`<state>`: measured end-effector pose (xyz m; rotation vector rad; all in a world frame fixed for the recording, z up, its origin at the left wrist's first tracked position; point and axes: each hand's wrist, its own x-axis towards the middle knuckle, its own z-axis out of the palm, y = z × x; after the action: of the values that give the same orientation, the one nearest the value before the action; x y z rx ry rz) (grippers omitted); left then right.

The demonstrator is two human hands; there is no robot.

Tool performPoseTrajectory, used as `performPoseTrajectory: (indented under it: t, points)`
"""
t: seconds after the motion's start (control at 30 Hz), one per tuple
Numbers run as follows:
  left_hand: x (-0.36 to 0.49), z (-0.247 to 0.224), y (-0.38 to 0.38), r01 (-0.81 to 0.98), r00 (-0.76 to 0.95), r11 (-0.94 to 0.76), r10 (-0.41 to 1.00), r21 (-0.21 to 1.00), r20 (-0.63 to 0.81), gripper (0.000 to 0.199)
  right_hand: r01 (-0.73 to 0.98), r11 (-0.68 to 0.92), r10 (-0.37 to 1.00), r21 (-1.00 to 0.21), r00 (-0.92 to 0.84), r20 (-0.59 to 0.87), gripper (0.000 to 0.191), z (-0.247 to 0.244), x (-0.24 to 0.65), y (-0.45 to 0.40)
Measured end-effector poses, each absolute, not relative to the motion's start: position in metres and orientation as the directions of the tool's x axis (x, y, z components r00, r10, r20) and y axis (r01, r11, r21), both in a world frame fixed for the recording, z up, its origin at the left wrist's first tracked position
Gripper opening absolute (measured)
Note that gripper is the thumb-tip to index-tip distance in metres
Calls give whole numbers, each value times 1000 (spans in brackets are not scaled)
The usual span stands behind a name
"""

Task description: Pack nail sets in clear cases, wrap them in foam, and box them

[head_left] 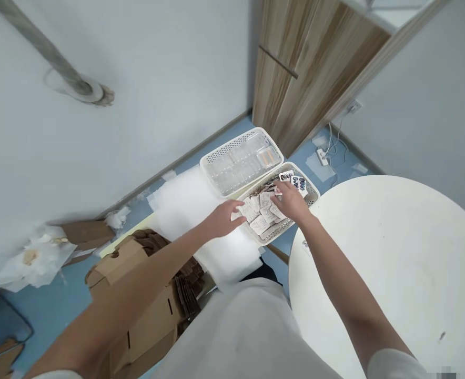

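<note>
A white perforated basket (313, 199) holds many small white cards with printed text (261, 223), lying loose and overlapping. Toward its far end lie cards with dark blue oval pieces (299, 183). My right hand (291, 202) reaches over this basket, its thumb and fingers apart, the fingertips at a card with reddish print that they partly cover. At the basket's near-left rim is my left hand (221, 218), with thumb and forefinger spread and nothing seen between them.
A second white basket (204, 163) with clear plastic boxes stands behind. White foam sheeting (185, 202) lies to the left, beside stacked brown cardboard boxes (149, 310). A round white table (390, 252) is at the right. A power strip with cables (322, 157) lies near the wooden cabinet (295, 68).
</note>
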<state>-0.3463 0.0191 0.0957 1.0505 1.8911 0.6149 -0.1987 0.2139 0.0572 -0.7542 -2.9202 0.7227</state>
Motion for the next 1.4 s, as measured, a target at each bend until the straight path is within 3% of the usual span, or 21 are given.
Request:
performPoseTrajectory:
  t: [0.2,0.33,0.53,0.83,1.17,1.4]
  points:
    - [-378,64,122,36,-423,584,744,811,-517,50,477,731,524,-489,-851,-48,48,45,-250,269]
    - [-378,42,162,-116,-479,569,686,814,-547,51,502,711,562,-493,-827,-32,40,27,-268,287]
    - [-370,17,182,-189,-546,580,609,793,-575,60,534,715,583,-451,-812,-38,27,11,-277,290]
    - [-368,17,189,-323,-530,557,563,765,-634,49,569,694,639,-441,-769,14,24,7,-279,274]
    - [-372,9,188,-464,-548,557,431,689,-717,45,574,607,652,-550,-755,-67,30,4,-286,270]
    - [-372,14,172,-434,-671,486,387,758,-633,32,569,492,685,-659,-720,-110,25,6,-288,262]
